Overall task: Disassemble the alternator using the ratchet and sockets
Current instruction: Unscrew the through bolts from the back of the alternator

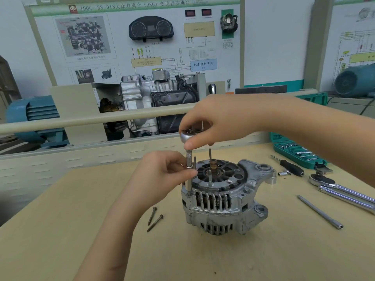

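Note:
A silver alternator (225, 199) stands on the wooden table (81, 230), rear face up, with thin studs sticking out of it. A ratchet head (187, 135) sits on a vertical extension bar (189, 169) that reaches down to the alternator's left edge. My right hand (219, 120) grips the ratchet head from above. My left hand (164, 171) pinches the extension bar about halfway down. Two long bolts (155, 219) lie on the table to the left of the alternator.
At the right lie a green socket case (294, 151), a black-handled driver (290, 166), a small socket (282, 173), two larger ratchets (341, 191) and a loose extension bar (320, 211). A training bench with a gearbox (146, 98) stands behind the table.

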Demonstrator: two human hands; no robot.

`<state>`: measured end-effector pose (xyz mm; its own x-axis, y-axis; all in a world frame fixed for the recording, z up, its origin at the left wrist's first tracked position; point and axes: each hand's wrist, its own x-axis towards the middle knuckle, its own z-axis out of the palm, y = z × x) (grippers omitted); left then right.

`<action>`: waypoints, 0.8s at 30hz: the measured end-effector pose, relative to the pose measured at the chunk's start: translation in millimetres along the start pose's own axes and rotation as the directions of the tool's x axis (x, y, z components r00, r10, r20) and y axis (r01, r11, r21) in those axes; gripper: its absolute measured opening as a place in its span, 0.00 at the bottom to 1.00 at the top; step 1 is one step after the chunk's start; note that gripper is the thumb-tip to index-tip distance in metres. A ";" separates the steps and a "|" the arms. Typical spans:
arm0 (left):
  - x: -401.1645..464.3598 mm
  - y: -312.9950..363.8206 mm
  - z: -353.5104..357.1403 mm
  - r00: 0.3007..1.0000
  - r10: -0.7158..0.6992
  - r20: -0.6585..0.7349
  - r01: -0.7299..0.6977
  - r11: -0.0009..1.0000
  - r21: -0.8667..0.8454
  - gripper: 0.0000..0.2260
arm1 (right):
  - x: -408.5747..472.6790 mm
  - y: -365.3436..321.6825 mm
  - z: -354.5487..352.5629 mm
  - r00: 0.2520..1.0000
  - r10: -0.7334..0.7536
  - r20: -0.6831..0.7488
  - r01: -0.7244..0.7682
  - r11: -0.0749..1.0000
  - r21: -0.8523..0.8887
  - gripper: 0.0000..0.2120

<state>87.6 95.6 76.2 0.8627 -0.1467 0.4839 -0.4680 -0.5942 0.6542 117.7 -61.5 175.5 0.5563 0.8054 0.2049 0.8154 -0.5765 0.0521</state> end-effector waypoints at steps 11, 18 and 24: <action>0.1 -2.7 -2.4 0.985 -0.031 0.167 0.063 0.980 -0.190 0.09 | 7.5 -0.4 -6.4 0.991 -0.014 0.131 -0.001 0.994 0.111 0.08; 1.2 -1.0 7.7 1.000 -0.028 0.005 0.028 0.998 -0.051 0.07 | 3.3 4.7 -4.7 0.993 0.085 0.077 -0.087 0.996 0.017 0.21; 1.9 0.3 10.6 0.999 -0.038 0.007 0.038 0.994 -0.102 0.04 | -1.3 5.0 -2.6 0.995 0.089 0.041 -0.088 0.996 -0.020 0.17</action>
<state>91.1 86.7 71.2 0.8811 -0.1296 0.4549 -0.4517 -0.5155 0.7282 120.6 -65.9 178.1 0.6323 0.7561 0.1687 0.7602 -0.6476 0.0532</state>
